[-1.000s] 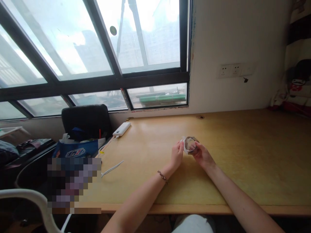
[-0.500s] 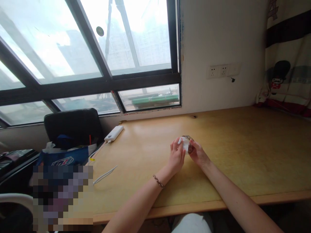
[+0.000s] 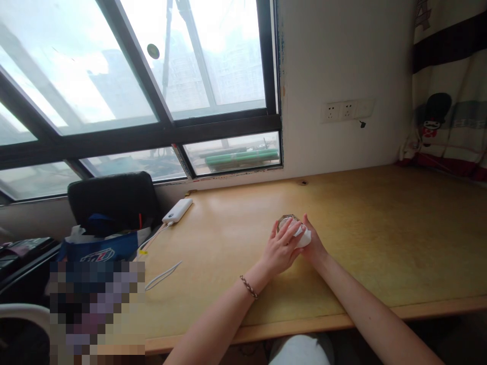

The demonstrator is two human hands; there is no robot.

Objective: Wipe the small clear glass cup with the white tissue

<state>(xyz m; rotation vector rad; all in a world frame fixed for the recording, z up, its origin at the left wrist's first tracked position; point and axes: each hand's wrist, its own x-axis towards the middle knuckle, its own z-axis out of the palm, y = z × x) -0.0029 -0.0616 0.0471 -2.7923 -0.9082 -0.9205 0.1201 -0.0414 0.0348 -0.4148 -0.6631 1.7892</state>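
Over the middle of the table [image 3: 228, 263], my right hand [image 3: 316, 247] holds a small round object [image 3: 282, 221] from its right side, thumb raised. The object has a dark, patterned, shiny rim; its exact kind cannot be made out. My left hand [image 3: 279, 251], with a braided bracelet at its wrist, presses a white tissue [image 3: 304, 239] against the object's upper face. Its fingers lie across the object and cover most of that face. Part of the tissue bunches up between the two hands.
A white power bank [image 3: 178, 210] with a cable lies at the table's left edge, and a loose white cable end [image 3: 163, 275] nearer me. A black chair [image 3: 114, 200] and a blue bag [image 3: 102, 251] stand left. Wall sockets [image 3: 338, 110] are behind the table.
My left hand has slid across the round object to the right, carrying the tissue with it. More of the object's left rim shows now. My right hand keeps its hold.
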